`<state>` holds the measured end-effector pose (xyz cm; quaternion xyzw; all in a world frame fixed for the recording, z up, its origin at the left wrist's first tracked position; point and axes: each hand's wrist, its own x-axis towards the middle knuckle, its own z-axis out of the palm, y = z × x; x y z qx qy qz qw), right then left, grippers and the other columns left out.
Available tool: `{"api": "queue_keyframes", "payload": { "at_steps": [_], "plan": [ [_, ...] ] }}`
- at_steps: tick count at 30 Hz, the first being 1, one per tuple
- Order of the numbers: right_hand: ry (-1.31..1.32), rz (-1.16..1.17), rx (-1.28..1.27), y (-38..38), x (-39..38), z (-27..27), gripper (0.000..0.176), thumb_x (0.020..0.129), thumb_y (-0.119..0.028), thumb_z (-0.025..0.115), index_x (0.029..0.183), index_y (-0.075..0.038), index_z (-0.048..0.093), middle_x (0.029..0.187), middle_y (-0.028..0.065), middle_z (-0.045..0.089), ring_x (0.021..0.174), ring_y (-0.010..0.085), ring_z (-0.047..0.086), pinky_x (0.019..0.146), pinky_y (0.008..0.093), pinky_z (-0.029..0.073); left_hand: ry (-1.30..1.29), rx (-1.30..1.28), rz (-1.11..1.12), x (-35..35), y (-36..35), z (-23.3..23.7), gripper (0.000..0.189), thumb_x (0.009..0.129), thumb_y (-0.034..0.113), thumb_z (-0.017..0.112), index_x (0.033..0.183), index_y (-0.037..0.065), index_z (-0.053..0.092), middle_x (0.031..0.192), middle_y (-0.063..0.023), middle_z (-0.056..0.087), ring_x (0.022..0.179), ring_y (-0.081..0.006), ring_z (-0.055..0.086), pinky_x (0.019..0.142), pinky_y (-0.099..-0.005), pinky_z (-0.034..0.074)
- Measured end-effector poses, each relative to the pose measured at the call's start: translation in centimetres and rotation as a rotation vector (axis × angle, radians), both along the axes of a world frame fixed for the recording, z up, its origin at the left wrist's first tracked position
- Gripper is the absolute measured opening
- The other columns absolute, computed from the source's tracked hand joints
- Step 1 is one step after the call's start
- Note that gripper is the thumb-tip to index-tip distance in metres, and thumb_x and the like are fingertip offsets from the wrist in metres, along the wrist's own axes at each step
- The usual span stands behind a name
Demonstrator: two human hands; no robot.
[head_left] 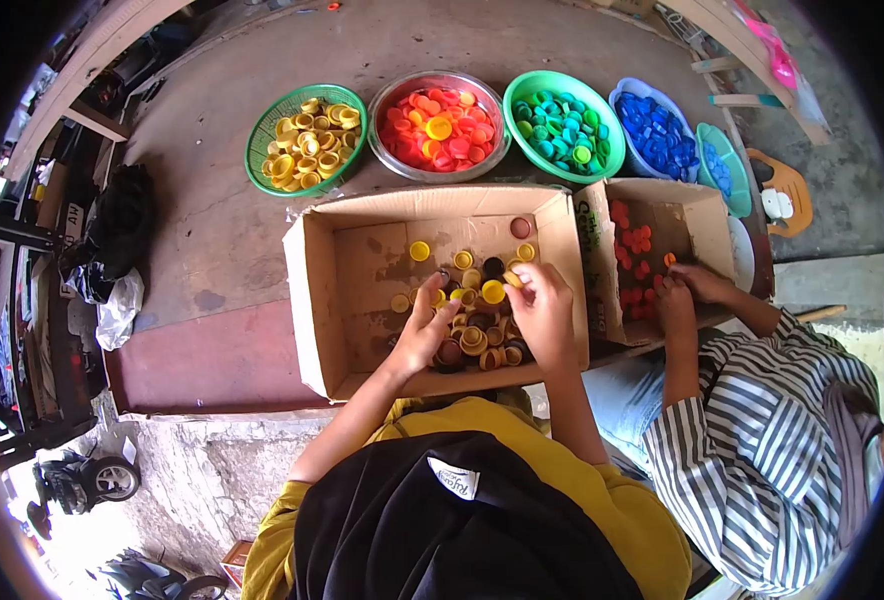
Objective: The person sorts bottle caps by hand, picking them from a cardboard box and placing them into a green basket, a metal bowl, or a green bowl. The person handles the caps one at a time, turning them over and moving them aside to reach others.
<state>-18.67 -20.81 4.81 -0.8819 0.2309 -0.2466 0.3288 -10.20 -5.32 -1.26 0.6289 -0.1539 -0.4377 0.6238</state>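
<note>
A shallow cardboard box in front of me holds a loose pile of yellow, tan, brown and black bottle caps. My right hand is over the pile's right side, thumb and fingers closed on a yellow bottle cap. On the left of the pile, my left hand has its thumb and forefinger apart, close over the caps. A bright yellow cap lies between the hands, and a black cap sits just behind it. Another yellow cap lies apart near the back.
Along the back stand a green basket of yellow caps, a bowl of red caps, a green basin of green caps and a blue basin of blue caps. At right, a co-worker's hands are in a smaller box of red caps.
</note>
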Motion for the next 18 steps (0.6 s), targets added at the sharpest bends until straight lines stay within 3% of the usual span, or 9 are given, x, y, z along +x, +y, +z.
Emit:
{"api": "queue_keyframes", "payload": {
  "at_steps": [2,3,6,11,12,13,15,16,18],
  "plan": [
    [0.028,-0.04,0.065,-0.4,-0.5,-0.3,0.025,0.066,0.002,0.066,0.087,-0.001,0.054,0.079,0.0121,0.055,0.059,0.0233,0.058,0.053,0.0317,0.046,0.123,-0.025,-0.011,0.3,0.1,1.7,0.055,0.092,0.033,0.04,0.134,0.002,0.022,0.138,-0.015,0.025,0.129,-0.0236,0.023,0.102,-0.0335,0.023],
    [0.05,-0.059,0.074,-0.6,-0.5,-0.1,0.024,0.066,0.001,0.069,0.086,-0.002,0.055,0.078,0.0108,0.057,0.059,0.0189,0.058,0.052,0.0289,0.046,0.051,-0.038,0.003,0.2,0.1,1.2,0.053,0.092,0.033,0.04,0.134,0.003,0.025,0.138,-0.0131,0.028,0.127,-0.0224,0.026,0.101,-0.0347,0.025],
    [0.031,-0.003,0.235,0.3,-0.4,0.6,0.02,0.068,0.0,0.071,0.084,-0.002,0.059,0.073,0.0055,0.06,0.06,0.011,0.056,0.051,0.0226,0.044,0.344,-0.079,0.082,0.1,0.2,0.7,0.053,0.092,0.036,0.04,0.133,0.005,0.027,0.134,-0.0136,0.032,0.124,-0.0218,0.031,0.099,-0.0354,0.027],
    [-0.031,0.388,0.216,3.5,0.3,1.1,0.024,0.067,-0.009,0.073,0.086,-0.003,0.061,0.083,0.0079,0.06,0.068,0.0154,0.06,0.058,0.0265,0.047,0.94,-0.386,0.047,0.5,0.0,2.0,0.043,0.093,0.04,0.031,0.116,0.005,0.042,0.112,-0.0085,0.052,0.096,-0.0216,0.053,0.082,-0.0341,0.044],
    [-0.092,0.504,0.181,3.7,0.5,1.2,0.024,0.067,-0.009,0.073,0.087,-0.003,0.061,0.086,0.008,0.06,0.07,0.0161,0.06,0.06,0.0271,0.047,0.899,-0.386,0.107,0.6,-0.1,1.9,0.036,0.093,0.034,0.034,0.109,0.006,0.047,0.096,-0.0059,0.055,0.084,-0.0158,0.054,0.073,-0.0302,0.046],
    [-0.115,0.452,0.355,3.9,0.4,1.3,0.024,0.068,-0.01,0.072,0.089,-0.004,0.062,0.092,0.0084,0.059,0.074,0.0158,0.06,0.062,0.0283,0.047,0.897,-0.382,0.143,0.8,0.3,1.1,0.031,0.092,0.031,0.036,0.106,0.006,0.049,0.088,-0.003,0.053,0.077,-0.0134,0.052,0.069,-0.0286,0.044],
    [0.014,0.326,0.273,2.8,-0.2,1.4,0.021,0.07,-0.006,0.069,0.089,-0.003,0.06,0.086,0.0071,0.058,0.07,0.015,0.058,0.06,0.0278,0.046,0.866,-0.271,0.311,1.2,1.0,1.6,0.022,0.089,0.024,0.041,0.1,0.008,0.051,0.07,0.0016,0.046,0.065,-0.0106,0.045,0.059,-0.0249,0.037],
    [0.069,0.258,0.282,2.2,-0.6,0.2,0.021,0.069,-0.004,0.068,0.089,-0.003,0.06,0.085,0.0062,0.058,0.067,0.0144,0.057,0.058,0.026,0.044,0.79,-0.232,0.327,1.4,1.3,2.2,0.02,0.089,0.024,0.041,0.097,0.009,0.051,0.068,0.0019,0.043,0.062,-0.0104,0.043,0.057,-0.0241,0.035],
    [0.267,0.3,0.19,0.9,-2.0,-2.6,0.022,0.068,-0.008,0.066,0.088,-0.004,0.06,0.081,0.0106,0.058,0.071,0.0253,0.059,0.061,0.032,0.047,0.811,-0.336,0.278,2.0,2.4,2.1,0.018,0.089,0.023,0.042,0.095,0.009,0.051,0.068,0.0024,0.041,0.061,-0.0105,0.041,0.056,-0.0242,0.034]
  ]
}}
